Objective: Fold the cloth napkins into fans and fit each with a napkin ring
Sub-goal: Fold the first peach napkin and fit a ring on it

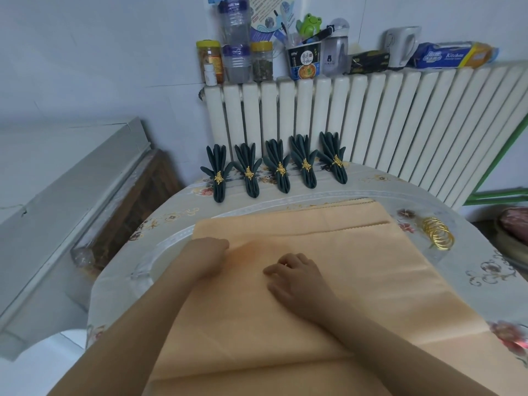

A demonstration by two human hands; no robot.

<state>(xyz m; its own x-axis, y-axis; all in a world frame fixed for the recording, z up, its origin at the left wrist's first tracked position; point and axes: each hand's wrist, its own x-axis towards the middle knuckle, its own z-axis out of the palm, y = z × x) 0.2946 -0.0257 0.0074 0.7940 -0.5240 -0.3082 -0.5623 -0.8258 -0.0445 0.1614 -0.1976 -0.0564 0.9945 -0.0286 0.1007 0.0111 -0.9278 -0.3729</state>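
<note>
Pinching the soft, floppy peach napkin (328,252) with left fingers (221,244), I rested curled right fingers (285,265) on it.

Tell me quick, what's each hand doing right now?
Left hand: pinches a fold of the peach napkin.
Right hand: fingers loosely curled, rests on the napkin, holds nothing.

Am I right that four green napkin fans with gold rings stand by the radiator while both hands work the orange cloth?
Not quite: the head view shows five green napkin fans, not four. The left hand and right hand are on the orange cloth.
</note>
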